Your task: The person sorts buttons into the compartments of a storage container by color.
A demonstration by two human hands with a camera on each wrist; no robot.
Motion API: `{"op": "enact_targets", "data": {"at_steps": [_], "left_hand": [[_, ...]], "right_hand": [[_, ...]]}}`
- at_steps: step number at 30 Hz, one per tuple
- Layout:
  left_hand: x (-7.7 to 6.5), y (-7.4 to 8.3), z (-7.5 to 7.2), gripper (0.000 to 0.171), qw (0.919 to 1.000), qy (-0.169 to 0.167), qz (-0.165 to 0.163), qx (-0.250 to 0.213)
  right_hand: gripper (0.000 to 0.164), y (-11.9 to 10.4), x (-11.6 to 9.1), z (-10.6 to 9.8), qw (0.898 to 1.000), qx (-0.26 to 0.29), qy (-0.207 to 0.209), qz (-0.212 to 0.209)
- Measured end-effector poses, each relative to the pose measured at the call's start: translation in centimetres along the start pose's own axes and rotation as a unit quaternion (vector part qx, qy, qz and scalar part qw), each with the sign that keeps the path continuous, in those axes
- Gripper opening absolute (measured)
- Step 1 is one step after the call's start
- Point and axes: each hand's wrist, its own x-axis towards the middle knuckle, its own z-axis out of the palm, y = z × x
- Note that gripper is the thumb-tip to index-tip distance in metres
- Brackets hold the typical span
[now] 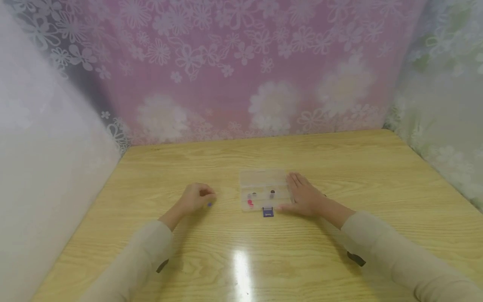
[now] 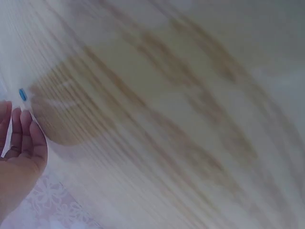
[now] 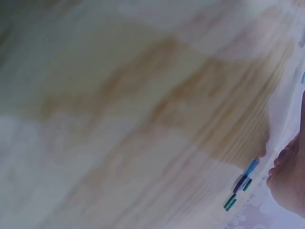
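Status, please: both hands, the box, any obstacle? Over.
Left hand: at small blue piece. Right hand: against clear box, right side. Box: pink pieces and dark pieces inside. Nothing seen between blue piece and box.

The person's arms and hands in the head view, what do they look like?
The left sleeve and right sleeve are long, plain and pale beige. The left hand and right hand wear no gloves. A small dark piece shows beneath each sleeve; I can't tell what it is.
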Motion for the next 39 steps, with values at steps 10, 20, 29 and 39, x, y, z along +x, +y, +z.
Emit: {"op": "enact_targets", "data": {"at_steps": [10, 20, 29, 39], "left_hand": [[0.1, -1.0, -0.9, 0.017, 0.9972, -0.07, -0.008, -0.025], [0.4, -1.6, -1.3, 0.017, 0.9959, -0.087, -0.004, -0.022], [0.4, -1.5, -1.6, 0.018, 0.9943, -0.105, 0.01, -0.011], [0.5, -1.2, -1.7, 0.014, 0.9939, -0.11, 0.003, 0.009]], "right_hand": [[0.104, 0.2, 0.1, 0.2, 1.0, 0.01, -0.002, 0.004], [0.105, 0.2, 0.2, 0.2, 1.0, 0.009, -0.011, 0.008], [0.104, -0.1, 0.1, 0.0, 1.0, 0.008, -0.005, 0.005], [0.105, -0.1, 0.1, -0.1, 1.0, 0.01, -0.008, 0.006]]}}
